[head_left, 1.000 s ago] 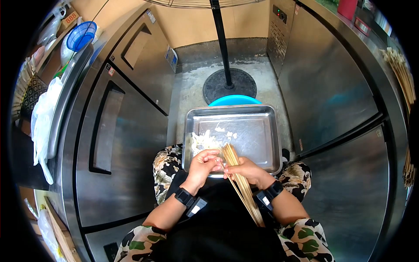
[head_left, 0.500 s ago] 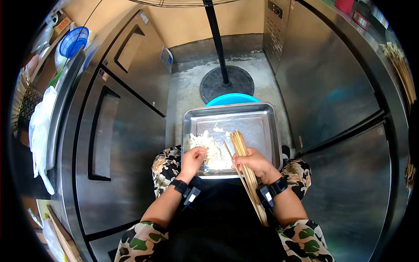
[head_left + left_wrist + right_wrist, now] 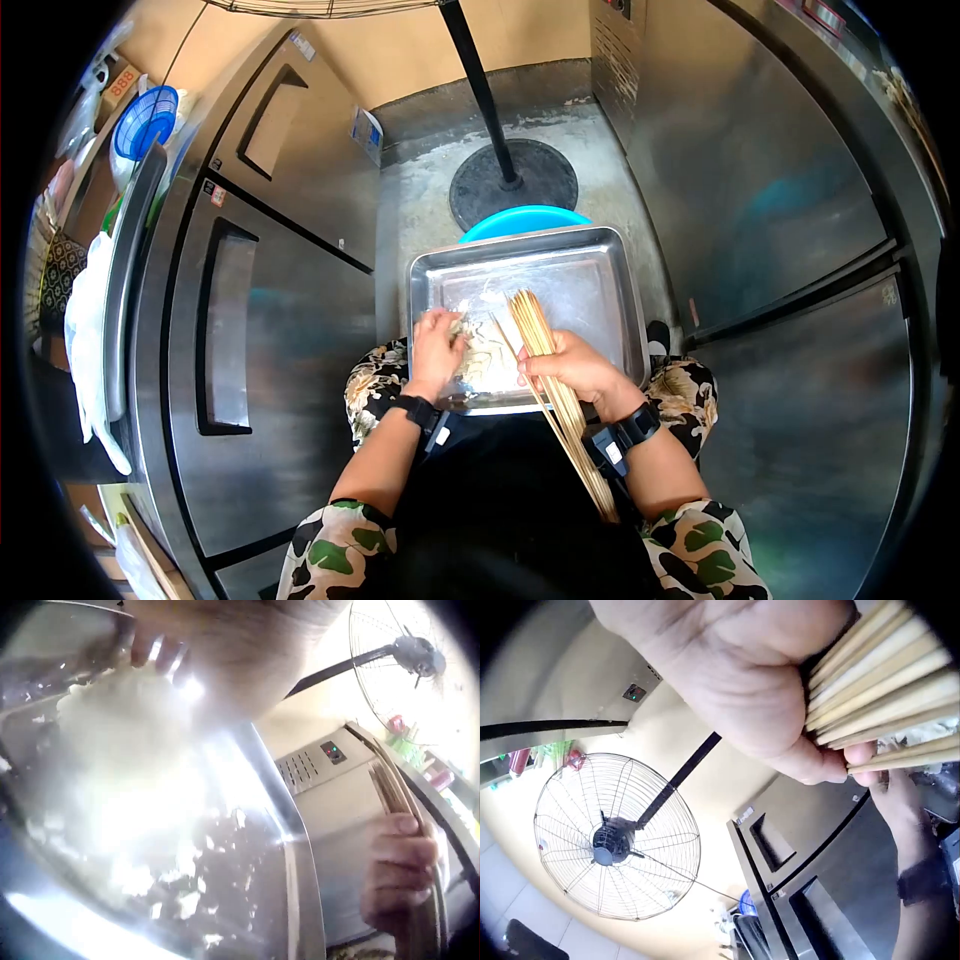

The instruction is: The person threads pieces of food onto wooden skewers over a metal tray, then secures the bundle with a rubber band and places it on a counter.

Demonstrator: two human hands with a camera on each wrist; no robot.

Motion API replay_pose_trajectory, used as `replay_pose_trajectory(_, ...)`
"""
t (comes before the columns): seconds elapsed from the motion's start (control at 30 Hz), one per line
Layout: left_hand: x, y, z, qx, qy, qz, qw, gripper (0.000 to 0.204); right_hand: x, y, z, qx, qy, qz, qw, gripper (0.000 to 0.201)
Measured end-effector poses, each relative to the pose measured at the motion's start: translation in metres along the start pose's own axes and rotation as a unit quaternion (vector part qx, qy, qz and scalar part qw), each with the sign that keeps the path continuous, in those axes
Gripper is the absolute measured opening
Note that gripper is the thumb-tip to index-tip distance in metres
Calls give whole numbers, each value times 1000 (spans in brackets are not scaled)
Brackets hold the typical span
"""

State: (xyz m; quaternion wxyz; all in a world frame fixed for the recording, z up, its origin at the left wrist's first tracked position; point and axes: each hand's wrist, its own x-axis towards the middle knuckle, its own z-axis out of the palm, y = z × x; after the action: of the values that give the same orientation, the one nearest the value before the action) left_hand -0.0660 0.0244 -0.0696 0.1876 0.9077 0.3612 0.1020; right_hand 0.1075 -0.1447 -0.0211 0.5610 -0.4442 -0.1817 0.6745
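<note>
A steel tray (image 3: 590, 300) rests on my lap, with a pile of pale food pieces (image 3: 478, 352) at its near left. My left hand (image 3: 438, 325) reaches down into that pile; in the left wrist view its fingertips (image 3: 154, 651) touch the white heap (image 3: 127, 742), and whether they pinch a piece does not show. My right hand (image 3: 548, 365) grips a bundle of bamboo skewers (image 3: 560, 400) over the tray's near edge, tips pointing away from me. One skewer (image 3: 503, 338) stands apart from the bundle towards the left hand. The right wrist view shows the same skewers (image 3: 885, 675) clamped in the fist.
Steel fridge doors (image 3: 270, 300) stand close on the left, steel cabinets (image 3: 790, 250) on the right. A fan's round base (image 3: 512, 182) and pole stand on the floor ahead; a blue basin (image 3: 522, 220) sits under the tray's far edge. More skewers (image 3: 905, 95) lie on the right counter.
My left hand has left the skewer tips near the right hand and moved forward into the food pile. The right hand with the bundle has stayed in place. The view has tilted down.
</note>
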Motion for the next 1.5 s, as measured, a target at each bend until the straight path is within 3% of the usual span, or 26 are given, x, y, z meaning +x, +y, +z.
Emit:
replay_pose_trajectory(0.07,8,-21,19,50,23,-10,998,36,-1,-2,-1,4,6,-8,1000,14)
replay_pose_trajectory(0.23,11,20,-2,87,-148,-76,982,45,-8,-9,-5,16,12,-42,999,13)
replay_pose_trajectory(0.37,6,16,-7,24,-282,-10,959,33,-18,-18,-4,28,17,-54,998,13)
replay_pose_trajectory(0.5,37,48,-20,17,-202,-42,978,31,-23,-25,-5,45,17,-62,997,12)
replay_pose_trajectory(0.6,60,33,14,-20,-16,96,995,30,-21,-26,-7,50,16,-62,997,12)
replay_pose_trajectory(0.73,54,40,20,56,-122,83,987,32,-17,-27,-6,58,8,-66,996,12)
replay_pose_trajectory(0.9,13,46,-4,24,-287,102,952,21,-19,-33,-1,51,5,-70,996,13)
replay_pose_trajectory(1.03,27,58,-1,3,-110,152,982,22,-18,-30,-4,57,13,-63,996,14)
replay_pose_trajectory(1.13,50,64,28,-37,-90,187,977,27,-14,-27,-9,57,24,-64,996,16)
replay_pose_trajectory(1.17,51,68,31,-31,-151,178,972,32,-13,-26,-10,53,29,-60,996,16)
replay_pose_trajectory(1.27,32,79,24,34,-146,197,969,35,-9,-26,-9,40,39,-48,997,16)
replay_pose_trajectory(1.4,-6,37,20,82,-171,191,963,30,-5,-26,-4,27,24,-52,998,15)
replay_pose_trajectory(1.5,-20,22,-5,68,-200,158,964,14,-5,-24,-3,24,17,-57,998,16)
